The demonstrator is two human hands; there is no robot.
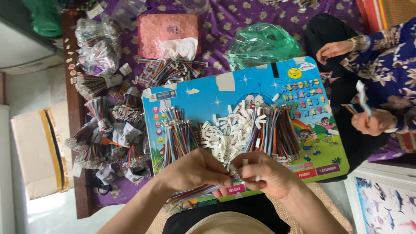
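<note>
My left hand [195, 169] and my right hand [266, 173] meet over the near edge of a blue cartoon-printed lap table [225, 93]. The left hand pinches a bundle of multicoloured wires [195, 194] that trails toward my lap. In my right hand's fingertips is a small white plastic connector [244, 164], pressed close to the wire ends. On the table lie a heap of white connectors [223, 132], one wire bundle on the left [175, 136] and another on the right [275, 132].
Many bagged and loose wire bundles [106, 125] cover the purple cloth at left, with a pink packet [167, 32] and green plastic bag [260, 43] beyond. Another person sits at right, hands [368, 121] holding small parts. A cardboard box [37, 151] stands far left.
</note>
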